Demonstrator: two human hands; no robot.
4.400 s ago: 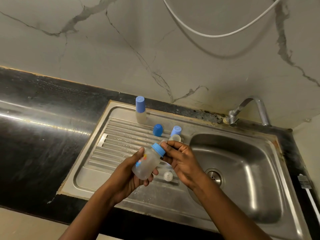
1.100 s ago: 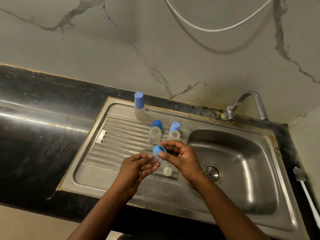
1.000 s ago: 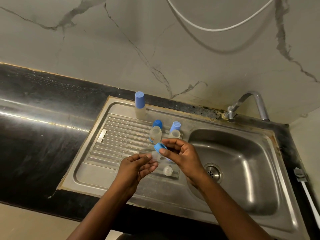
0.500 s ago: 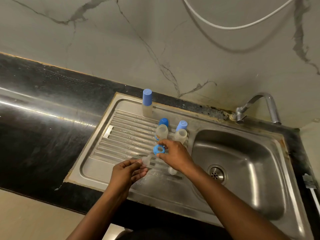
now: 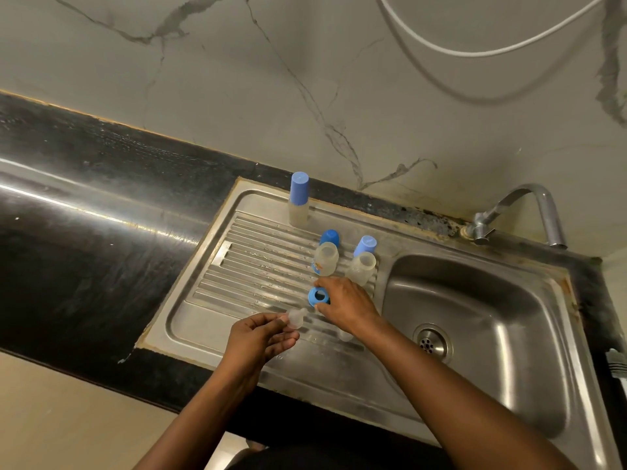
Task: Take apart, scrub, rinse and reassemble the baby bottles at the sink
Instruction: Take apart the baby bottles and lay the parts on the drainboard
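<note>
My right hand (image 5: 346, 305) grips a blue bottle collar ring (image 5: 318, 296) low over the ribbed drainboard (image 5: 251, 262). A clear silicone teat (image 5: 296, 317) is pinched in the fingertips of my left hand (image 5: 258, 337), just left of the ring. Two open clear bottle bodies (image 5: 326, 257) (image 5: 362, 268) stand upright behind the ring. A dark blue cap (image 5: 329, 237) and a light blue cap (image 5: 365, 245) stand behind them. A capped bottle (image 5: 298, 200) stands at the drainboard's back edge. A small clear part (image 5: 345, 335) shows partly under my right wrist.
The steel sink basin (image 5: 492, 334) with its drain (image 5: 431, 342) lies to the right, with the tap (image 5: 522, 212) at its back. A brush (image 5: 615, 362) lies at the far right edge. Black countertop (image 5: 84, 232) runs to the left. A white hose (image 5: 475, 49) hangs on the wall.
The collar and teat came off the bottle, whose body now stands on the drainboard. My right hand has carried the blue ring down and forward; my left hand drew the teat away.
</note>
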